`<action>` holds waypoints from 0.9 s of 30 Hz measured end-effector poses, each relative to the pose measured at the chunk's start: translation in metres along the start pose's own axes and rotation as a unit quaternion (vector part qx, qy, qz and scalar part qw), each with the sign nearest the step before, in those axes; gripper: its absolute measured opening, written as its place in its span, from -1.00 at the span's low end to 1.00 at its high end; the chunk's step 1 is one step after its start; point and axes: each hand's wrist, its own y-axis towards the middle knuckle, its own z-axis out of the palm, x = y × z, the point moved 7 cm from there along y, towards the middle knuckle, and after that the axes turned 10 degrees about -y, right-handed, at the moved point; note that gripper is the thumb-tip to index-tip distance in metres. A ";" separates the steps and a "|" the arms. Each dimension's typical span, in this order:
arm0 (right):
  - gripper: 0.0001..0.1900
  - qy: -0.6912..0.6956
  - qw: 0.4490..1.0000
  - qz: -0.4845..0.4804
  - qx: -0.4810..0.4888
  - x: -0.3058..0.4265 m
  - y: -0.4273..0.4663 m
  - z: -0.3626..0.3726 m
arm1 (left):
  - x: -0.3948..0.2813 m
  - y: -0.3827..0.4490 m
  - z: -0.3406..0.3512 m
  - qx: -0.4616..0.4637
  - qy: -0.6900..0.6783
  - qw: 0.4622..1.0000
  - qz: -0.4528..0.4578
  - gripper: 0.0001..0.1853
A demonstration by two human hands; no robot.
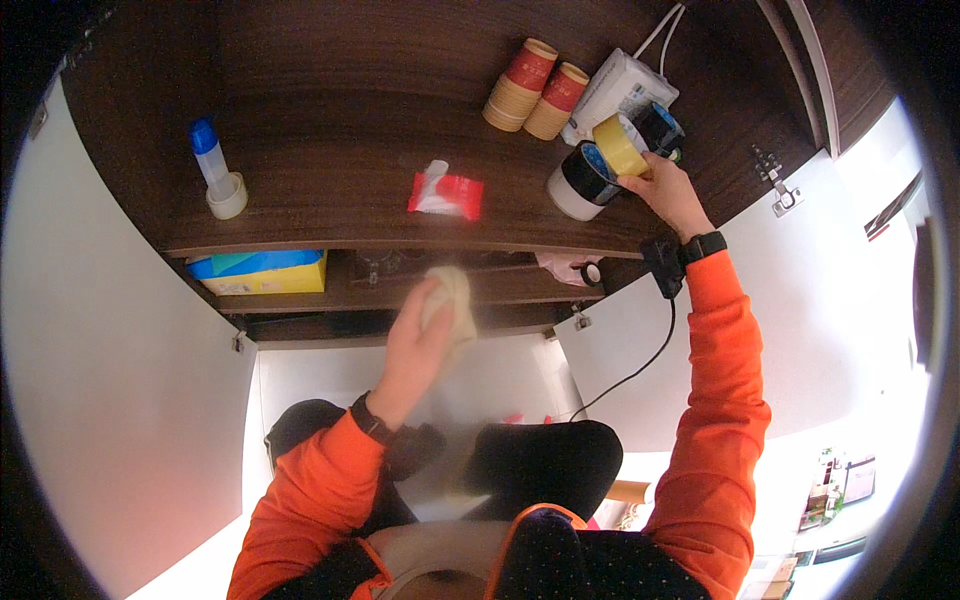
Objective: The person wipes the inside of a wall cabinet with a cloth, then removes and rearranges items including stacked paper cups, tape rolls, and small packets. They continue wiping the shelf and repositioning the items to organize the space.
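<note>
My left hand [418, 326] is closed around a folded pale yellow cloth [454, 307], held in front of the cabinet's shelf edge. Out to the right, my right hand [664, 191] pinches a roll of yellow tape [619, 145] between thumb and fingers. Just left of it, a black tape roll [589, 174] sits on top of a white roll [570, 196] on the upper shelf [337, 172]. Behind my fingers stands another dark roll [658, 127], partly hidden. A red and white packet [447, 195] lies mid-shelf.
Two stacks of paper cups [521, 84] stand beside a white plastic-wrapped tissue pack [626, 90]. At left, a blue-capped bottle [211, 157] stands by a tape roll [227, 196]. The lower shelf holds a blue and yellow box [262, 274]. Open doors [127, 322] flank me; a black cable [637, 371] hangs at right.
</note>
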 end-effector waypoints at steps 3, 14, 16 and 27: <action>-0.58 0.011 0.998 -0.013 0.065 0.001 0.004 0.009 | 0.000 0.000 0.000 0.000 0.008 1.000 -0.003 -0.57; -0.16 0.090 0.991 0.012 -0.097 0.005 -0.009 0.014 | 0.002 -0.001 0.001 0.012 0.012 1.000 -0.004 -0.55; 0.09 0.078 0.973 0.033 -0.216 0.013 -0.028 0.012 | 0.002 -0.001 0.001 0.013 0.016 1.000 -0.005 -0.54; -0.23 0.415 0.875 0.237 -0.074 -0.010 -0.033 0.124 | -0.002 -0.003 0.009 0.030 0.027 0.999 -0.021 -0.52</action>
